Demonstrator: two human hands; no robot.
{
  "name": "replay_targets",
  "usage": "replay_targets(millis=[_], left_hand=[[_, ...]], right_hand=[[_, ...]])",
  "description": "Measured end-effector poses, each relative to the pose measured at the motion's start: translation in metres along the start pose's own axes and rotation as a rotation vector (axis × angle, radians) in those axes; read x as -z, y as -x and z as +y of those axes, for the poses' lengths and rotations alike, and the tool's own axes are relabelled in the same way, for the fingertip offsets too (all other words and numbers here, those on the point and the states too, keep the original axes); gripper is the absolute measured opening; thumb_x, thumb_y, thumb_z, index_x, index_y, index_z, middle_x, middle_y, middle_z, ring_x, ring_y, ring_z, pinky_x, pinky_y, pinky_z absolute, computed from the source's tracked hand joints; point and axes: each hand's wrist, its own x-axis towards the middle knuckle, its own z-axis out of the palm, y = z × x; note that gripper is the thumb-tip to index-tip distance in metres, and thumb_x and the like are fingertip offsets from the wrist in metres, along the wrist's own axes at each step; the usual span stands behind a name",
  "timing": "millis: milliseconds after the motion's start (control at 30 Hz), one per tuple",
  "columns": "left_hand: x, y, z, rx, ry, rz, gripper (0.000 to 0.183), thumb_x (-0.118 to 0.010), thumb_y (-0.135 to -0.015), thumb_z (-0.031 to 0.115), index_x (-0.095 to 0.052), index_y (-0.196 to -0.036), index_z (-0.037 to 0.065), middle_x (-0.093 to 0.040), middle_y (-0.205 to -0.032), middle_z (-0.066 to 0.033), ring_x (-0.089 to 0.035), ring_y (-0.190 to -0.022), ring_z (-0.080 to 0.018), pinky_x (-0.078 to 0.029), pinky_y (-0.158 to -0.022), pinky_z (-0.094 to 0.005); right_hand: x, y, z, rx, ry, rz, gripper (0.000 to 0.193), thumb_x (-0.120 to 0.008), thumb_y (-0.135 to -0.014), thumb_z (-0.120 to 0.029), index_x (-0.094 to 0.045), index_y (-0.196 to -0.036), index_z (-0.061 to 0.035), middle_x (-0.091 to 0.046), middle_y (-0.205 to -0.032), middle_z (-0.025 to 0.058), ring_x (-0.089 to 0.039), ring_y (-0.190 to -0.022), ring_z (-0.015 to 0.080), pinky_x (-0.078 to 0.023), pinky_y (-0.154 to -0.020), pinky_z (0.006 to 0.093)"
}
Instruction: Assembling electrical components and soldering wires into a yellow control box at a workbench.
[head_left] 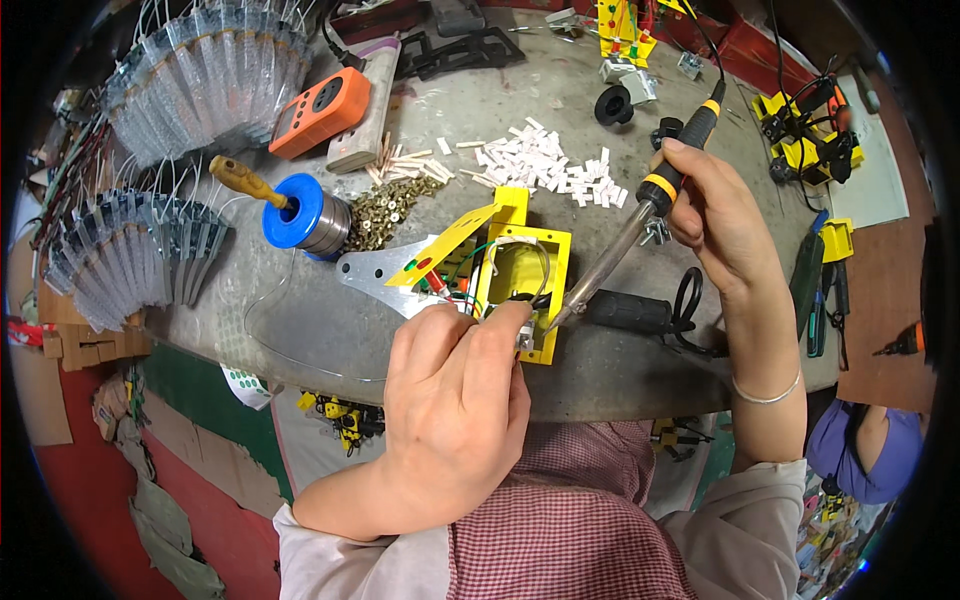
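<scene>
My right hand (715,215) grips a soldering iron (645,205) with a black and yellow handle. Its tip points down at the near edge of a yellow metal housing (562,275). My left hand (450,400) is closed, its fingertips at the near end of this housing beside a small silvery part (526,335). From a blue solder spool (292,215), thin wire runs across the table to my left hand, where the fingers hide its end. Inside the open housing lie several wires. A yellow panel (450,245) with red and green lamps leans out to its left.
White ceramic pieces (555,160) and brass fittings (385,215) lie in heaps beyond the housing. An orange meter (318,112) stands far left, near bundled wrapped parts (205,80). A black cylindrical grip (628,312) lies right. Another person's purple sleeve (865,455) shows at right.
</scene>
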Motion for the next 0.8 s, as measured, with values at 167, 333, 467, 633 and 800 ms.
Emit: replay_targets(millis=[167,333,467,633,800], left_hand=[[0.0014,-0.0012,0.002,0.008,-0.002,-0.015,0.055,-0.065,-0.061,-0.009,-0.056,-0.115,-0.005,-0.061,-0.081,-0.0128,-0.054,-0.08,-0.0309,-0.044,-0.074,-0.042],[0.0019,-0.0026,0.0014,0.005,0.001,-0.02,0.055,-0.066,-0.061,-0.009,-0.056,-0.115,-0.006,-0.061,-0.081,-0.013,-0.054,-0.08,-0.0309,-0.044,-0.074,-0.0421],[0.0039,-0.0037,0.0015,0.003,0.004,-0.037,0.053,-0.065,-0.063,-0.009,-0.056,-0.115,-0.006,-0.06,-0.08,-0.0131,-0.054,-0.079,-0.0306,-0.044,-0.074,-0.0418],[0.0035,-0.003,0.0019,0.018,-0.014,-0.045,0.057,-0.066,-0.061,-0.011,-0.056,-0.116,-0.003,-0.06,-0.079,-0.0082,-0.055,-0.082,-0.0292,-0.044,-0.076,-0.0409],[0.0034,-0.0018,0.0021,0.041,-0.013,-0.053,0.064,-0.068,-0.058,-0.013,-0.055,-0.119,0.0,-0.061,-0.077,-0.0029,-0.056,-0.084,-0.0277,-0.044,-0.077,-0.0402]], right_hand=[[0.0009,0.0054,-0.0052,0.024,-0.021,0.033,0.035,-0.061,-0.093,-0.036,-0.055,-0.068,-0.0116,-0.042,-0.048,-0.0045,-0.031,-0.041,0.0037,-0.019,-0.041,0.0229],[0.0029,0.0035,-0.0036,0.008,-0.012,0.011,0.035,-0.06,-0.093,-0.035,-0.055,-0.069,-0.0114,-0.042,-0.048,-0.0048,-0.031,-0.042,0.0035,-0.019,-0.041,0.0231],[0.0018,0.0038,-0.0033,0.021,-0.01,0.014,0.035,-0.06,-0.093,-0.035,-0.055,-0.069,-0.0114,-0.042,-0.049,-0.0049,-0.031,-0.042,0.0033,-0.019,-0.041,0.0227],[0.0032,0.0037,-0.0022,0.025,-0.012,-0.006,0.034,-0.061,-0.093,-0.035,-0.056,-0.07,-0.0112,-0.042,-0.049,-0.0051,-0.031,-0.042,0.0031,-0.019,-0.041,0.0224],[0.0019,0.0052,-0.0023,0.031,-0.017,0.013,0.033,-0.061,-0.093,-0.036,-0.057,-0.073,-0.0103,-0.043,-0.049,-0.0051,-0.033,-0.042,0.0029,-0.021,-0.041,0.0217]])
